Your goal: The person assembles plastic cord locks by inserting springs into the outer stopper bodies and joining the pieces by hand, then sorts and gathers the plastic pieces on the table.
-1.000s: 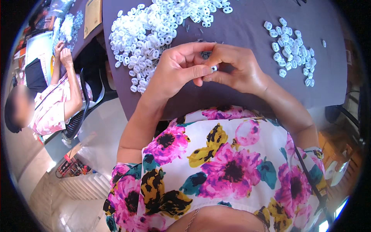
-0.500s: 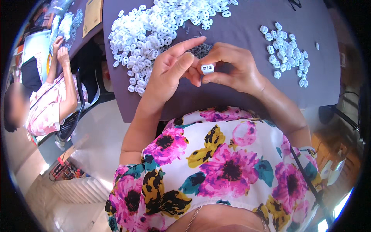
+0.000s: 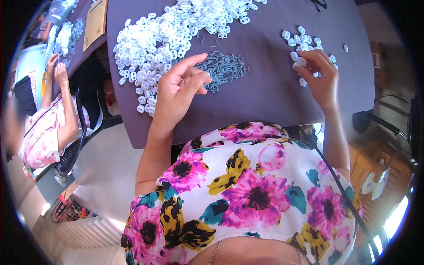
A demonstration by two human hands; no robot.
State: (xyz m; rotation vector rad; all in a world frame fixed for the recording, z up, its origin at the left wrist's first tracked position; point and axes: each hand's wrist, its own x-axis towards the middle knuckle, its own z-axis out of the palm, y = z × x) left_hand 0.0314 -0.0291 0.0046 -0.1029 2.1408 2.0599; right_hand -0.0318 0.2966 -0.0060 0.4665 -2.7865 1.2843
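My right hand reaches over a small group of white two-hole cord locks at the right of the table. Its thumb and forefinger are on either side of one white cord lock, which sits close against others. My left hand is raised beside a pile of tiny grey springs. Its forefinger points out, apart from the thumb, and the other fingers are curled. Nothing shows between that thumb and forefinger. Behind and left of this hand lies a large heap of white cord locks.
The table has a dark cloth. One cord lock lies alone at the far right, and a black cord at the back. At far left another person sits on a black chair, hands raised near a brown envelope.
My right hand has moved from beside my left hand to the small group at right, taking the white cord lock there. My left hand stays near the springs, which now show more fully.
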